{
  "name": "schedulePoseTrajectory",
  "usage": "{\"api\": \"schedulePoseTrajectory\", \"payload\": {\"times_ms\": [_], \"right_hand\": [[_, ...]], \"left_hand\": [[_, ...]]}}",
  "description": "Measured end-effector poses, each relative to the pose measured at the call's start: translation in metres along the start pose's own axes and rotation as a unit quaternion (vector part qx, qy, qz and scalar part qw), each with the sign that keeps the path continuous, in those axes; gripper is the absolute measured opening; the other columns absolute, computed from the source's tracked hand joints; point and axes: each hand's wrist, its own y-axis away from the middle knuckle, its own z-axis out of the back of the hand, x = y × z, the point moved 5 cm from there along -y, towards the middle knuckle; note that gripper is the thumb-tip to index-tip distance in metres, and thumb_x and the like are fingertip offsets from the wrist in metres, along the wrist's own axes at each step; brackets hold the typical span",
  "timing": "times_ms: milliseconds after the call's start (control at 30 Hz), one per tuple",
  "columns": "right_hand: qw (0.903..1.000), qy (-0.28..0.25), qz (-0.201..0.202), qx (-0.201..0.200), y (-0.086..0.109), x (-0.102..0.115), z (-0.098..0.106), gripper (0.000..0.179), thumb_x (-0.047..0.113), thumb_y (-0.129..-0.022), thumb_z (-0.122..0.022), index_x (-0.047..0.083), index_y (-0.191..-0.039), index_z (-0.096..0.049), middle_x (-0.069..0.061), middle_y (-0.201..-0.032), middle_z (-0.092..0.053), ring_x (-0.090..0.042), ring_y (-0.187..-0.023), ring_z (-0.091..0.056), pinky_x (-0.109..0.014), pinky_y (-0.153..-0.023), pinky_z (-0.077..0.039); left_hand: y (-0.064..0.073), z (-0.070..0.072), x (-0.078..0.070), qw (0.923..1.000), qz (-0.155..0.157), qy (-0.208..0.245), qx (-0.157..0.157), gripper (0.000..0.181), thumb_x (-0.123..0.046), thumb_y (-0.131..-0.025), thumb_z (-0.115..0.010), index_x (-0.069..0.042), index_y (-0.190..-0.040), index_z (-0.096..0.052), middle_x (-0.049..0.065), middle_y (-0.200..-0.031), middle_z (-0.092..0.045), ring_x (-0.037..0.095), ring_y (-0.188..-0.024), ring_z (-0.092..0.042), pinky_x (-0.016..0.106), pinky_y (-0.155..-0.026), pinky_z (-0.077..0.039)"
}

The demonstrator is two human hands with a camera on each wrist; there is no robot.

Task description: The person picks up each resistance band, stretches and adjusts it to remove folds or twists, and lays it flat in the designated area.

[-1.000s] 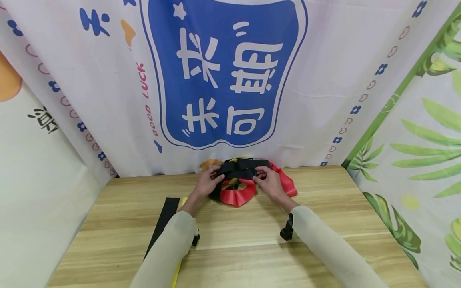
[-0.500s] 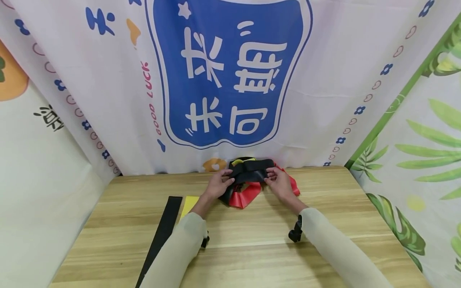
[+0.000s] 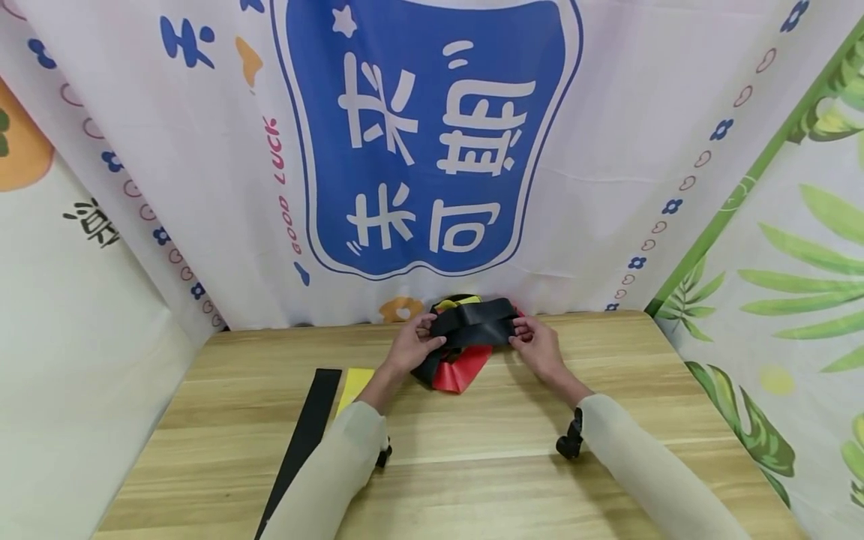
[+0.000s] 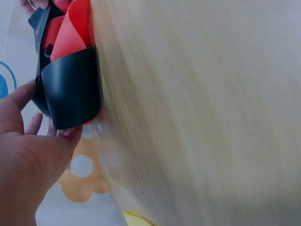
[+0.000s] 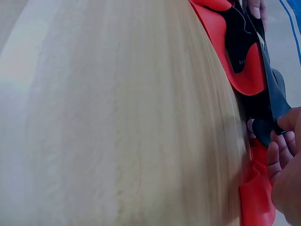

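Note:
In the head view, a looped black flat rubber band (image 3: 475,335) is held at the far edge of the table. My left hand (image 3: 409,346) pinches its left end, thumb in front and fingers behind. My right hand (image 3: 538,346) pinches its right end between thumb and fingers. Below the black loop hangs or lies a red band (image 3: 461,373), folded over; a bit of yellow band (image 3: 460,301) shows behind. The left wrist view shows the wide black loop (image 4: 73,89) by my fingers, and the right wrist view shows more red band (image 5: 258,202) near my right hand.
On the table's left part lie a long black strip (image 3: 302,439) and a yellow strip (image 3: 352,388), partly under my left forearm. A white printed cloth (image 3: 580,187) hangs directly behind the table's far edge. Each wrist carries a small black camera (image 3: 570,444).
My right hand has moved right and my left hand slightly right, so the hands stand farther apart with the black band between them. The red part at the right is now mostly hidden.

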Motion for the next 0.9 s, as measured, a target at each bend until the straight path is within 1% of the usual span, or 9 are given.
{"api": "schedulePoseTrajectory", "payload": {"times_ms": [133, 267, 400, 567, 633, 733, 833, 900], "right_hand": [[1.0000, -0.005, 0.006, 0.003, 0.004, -0.001, 0.003, 0.028, -0.010, -0.089, -0.075, -0.010, -0.117, -0.071, -0.023, -0.100, -0.072, -0.027, -0.088, -0.068, -0.016, -0.075, -0.053], [0.9998, -0.005, 0.018, 0.002, 0.009, 0.001, 0.005, 0.028, -0.011, -0.088, -0.076, -0.010, -0.115, -0.072, -0.022, -0.099, -0.072, -0.027, -0.088, -0.069, -0.015, -0.074, -0.053], [0.9994, -0.012, 0.031, 0.001, 0.013, 0.007, 0.007, 0.029, -0.012, -0.087, -0.077, -0.010, -0.115, -0.072, -0.022, -0.098, -0.073, -0.028, -0.088, -0.070, -0.014, -0.074, -0.054], [0.9986, -0.027, 0.045, 0.007, 0.015, 0.016, 0.009, 0.028, -0.011, -0.089, -0.076, -0.010, -0.117, -0.071, -0.022, -0.100, -0.072, -0.028, -0.090, -0.070, -0.016, -0.075, -0.056], [0.9982, -0.031, 0.050, 0.008, 0.016, 0.020, 0.010, 0.028, -0.011, -0.089, -0.075, -0.010, -0.117, -0.071, -0.022, -0.101, -0.072, -0.028, -0.090, -0.070, -0.017, -0.075, -0.057], [0.9978, -0.037, 0.054, 0.008, 0.017, 0.026, 0.011, 0.027, -0.011, -0.090, -0.076, -0.009, -0.117, -0.072, -0.023, -0.101, -0.072, -0.028, -0.089, -0.070, -0.018, -0.075, -0.057], [0.9977, -0.042, 0.053, 0.008, 0.018, 0.031, 0.011, 0.027, -0.010, -0.090, -0.076, -0.009, -0.117, -0.072, -0.023, -0.101, -0.073, -0.027, -0.088, -0.070, -0.019, -0.074, -0.057], [0.9974, -0.047, 0.054, 0.009, 0.018, 0.033, 0.011, 0.026, -0.010, -0.090, -0.076, -0.008, -0.116, -0.073, -0.023, -0.100, -0.073, -0.026, -0.087, -0.069, -0.020, -0.074, -0.058]], "left_hand": [[0.002, 0.001, -0.001, 0.9999, 0.000, -0.011, 0.003, 0.054, -0.007, -0.095, -0.079, 0.000, -0.144, -0.059, 0.021, -0.128, -0.060, 0.037, -0.116, -0.063, 0.049, -0.102, -0.055], [0.005, 0.003, -0.003, 1.0000, -0.001, -0.005, 0.004, 0.055, -0.009, -0.094, -0.081, -0.003, -0.145, -0.060, 0.017, -0.124, -0.058, 0.033, -0.111, -0.060, 0.045, -0.096, -0.054], [0.008, 0.006, -0.009, 0.9998, -0.013, -0.012, 0.003, 0.055, -0.010, -0.093, -0.082, -0.004, -0.144, -0.061, 0.015, -0.123, -0.058, 0.033, -0.113, -0.061, 0.046, -0.098, -0.054], [0.011, 0.010, -0.016, 0.9991, -0.036, -0.021, 0.008, 0.056, -0.009, -0.092, -0.083, -0.003, -0.144, -0.062, 0.018, -0.125, -0.060, 0.036, -0.112, -0.059, 0.051, -0.101, -0.052], [0.013, 0.012, -0.018, 0.9988, -0.043, -0.021, 0.012, 0.055, -0.008, -0.092, -0.082, -0.004, -0.143, -0.063, 0.018, -0.126, -0.061, 0.036, -0.110, -0.059, 0.051, -0.100, -0.053], [0.016, 0.015, -0.019, 0.9990, -0.039, -0.005, 0.020, 0.052, -0.009, -0.093, -0.081, -0.006, -0.142, -0.064, 0.017, -0.131, -0.061, 0.033, -0.110, -0.062, 0.048, -0.098, -0.057], [0.021, 0.020, -0.020, 0.9992, -0.027, 0.015, 0.026, 0.049, -0.010, -0.094, -0.080, -0.008, -0.141, -0.066, 0.016, -0.136, -0.059, 0.033, -0.114, -0.065, 0.046, -0.098, -0.059], [0.023, 0.023, -0.022, 0.9992, -0.022, 0.020, 0.028, 0.047, -0.012, -0.094, -0.081, -0.008, -0.139, -0.067, 0.015, -0.138, -0.059, 0.033, -0.115, -0.066, 0.045, -0.098, -0.060]]}}
